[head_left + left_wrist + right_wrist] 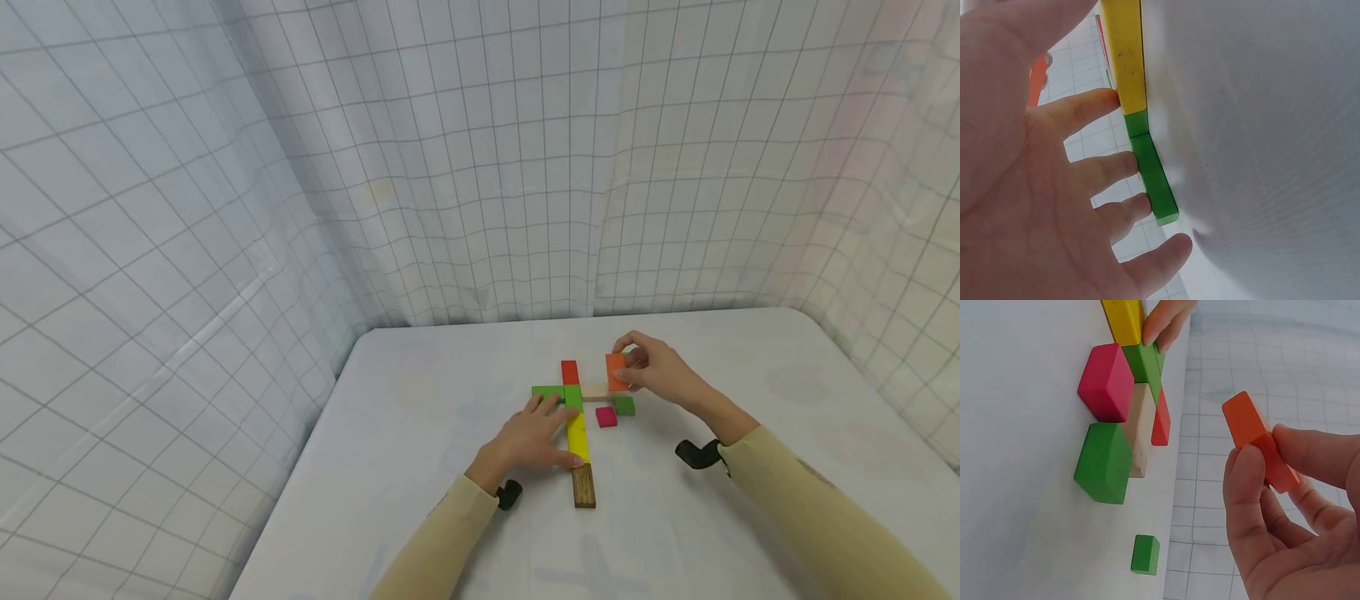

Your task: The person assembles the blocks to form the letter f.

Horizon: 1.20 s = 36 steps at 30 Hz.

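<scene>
Fingers [1319,455] tight on orange block [1261,442], with left hand [528,437] fanned out

Pinched between thumb and fingertips of the right hand [652,371]: the orange block, off the tabletop [390,417], near the outer end of a pale wood block [596,392]. Probably best lowered slowly and level, with fingertips high on the sides, and let go only after full contact. Just beside, on the near side, a loose green block [1104,462] and a pink block [1105,381]; worth coming straight down so as not to nudge either. Farther out, a small green block [1145,555], partly hidden behind the right hand in the head view. Across the row, nearly straight and gripping nothing, the fingers of the left hand, set against a yellow block [577,442] and a green bar [1155,178]. Touch probably best light there, as a brace against drift. Beyond, a red block [570,372] at the far end and a brown block [583,485] at the near end; around it all, a gridded white curtain [480,167].
</scene>
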Tool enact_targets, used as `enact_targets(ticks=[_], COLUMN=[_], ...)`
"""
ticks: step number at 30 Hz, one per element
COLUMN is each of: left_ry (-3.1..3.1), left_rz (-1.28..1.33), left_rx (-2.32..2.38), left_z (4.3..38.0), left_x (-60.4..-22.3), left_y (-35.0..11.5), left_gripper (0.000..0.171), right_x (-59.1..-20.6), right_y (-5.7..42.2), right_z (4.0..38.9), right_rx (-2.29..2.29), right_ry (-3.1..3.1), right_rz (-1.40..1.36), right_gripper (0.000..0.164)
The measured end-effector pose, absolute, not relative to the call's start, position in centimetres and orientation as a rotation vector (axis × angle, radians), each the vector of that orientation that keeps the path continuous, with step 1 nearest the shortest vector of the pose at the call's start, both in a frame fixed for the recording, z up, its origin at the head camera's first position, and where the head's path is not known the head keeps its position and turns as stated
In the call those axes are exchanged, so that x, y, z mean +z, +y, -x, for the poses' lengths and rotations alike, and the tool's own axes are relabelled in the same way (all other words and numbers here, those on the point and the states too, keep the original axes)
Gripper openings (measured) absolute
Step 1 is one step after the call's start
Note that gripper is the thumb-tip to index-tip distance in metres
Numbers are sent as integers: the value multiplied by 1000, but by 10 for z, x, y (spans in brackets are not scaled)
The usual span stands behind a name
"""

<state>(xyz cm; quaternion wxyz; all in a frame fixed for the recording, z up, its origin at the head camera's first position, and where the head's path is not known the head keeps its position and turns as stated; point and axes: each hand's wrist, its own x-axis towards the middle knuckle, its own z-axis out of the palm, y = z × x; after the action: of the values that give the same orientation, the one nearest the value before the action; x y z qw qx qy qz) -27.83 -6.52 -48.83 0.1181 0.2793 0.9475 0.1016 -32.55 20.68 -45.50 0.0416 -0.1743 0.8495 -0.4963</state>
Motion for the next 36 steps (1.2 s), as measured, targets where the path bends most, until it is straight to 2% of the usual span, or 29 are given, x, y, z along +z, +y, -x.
enact_targets(ticks=[24,36], left_ry=[2768,2774], left_rz=[-798,-799], left_rx=[293,277], left_z=[279,280], left_x=[-488,-489], left_y=[-64,-63], left_gripper=[82,83], right_x=[-461,-478], right_y=[183,176], right_z=[394,414], right_rx=[-1473,-1504], right_ry=[2642,2638], right_rz=[182,112], right_gripper=[37,39])
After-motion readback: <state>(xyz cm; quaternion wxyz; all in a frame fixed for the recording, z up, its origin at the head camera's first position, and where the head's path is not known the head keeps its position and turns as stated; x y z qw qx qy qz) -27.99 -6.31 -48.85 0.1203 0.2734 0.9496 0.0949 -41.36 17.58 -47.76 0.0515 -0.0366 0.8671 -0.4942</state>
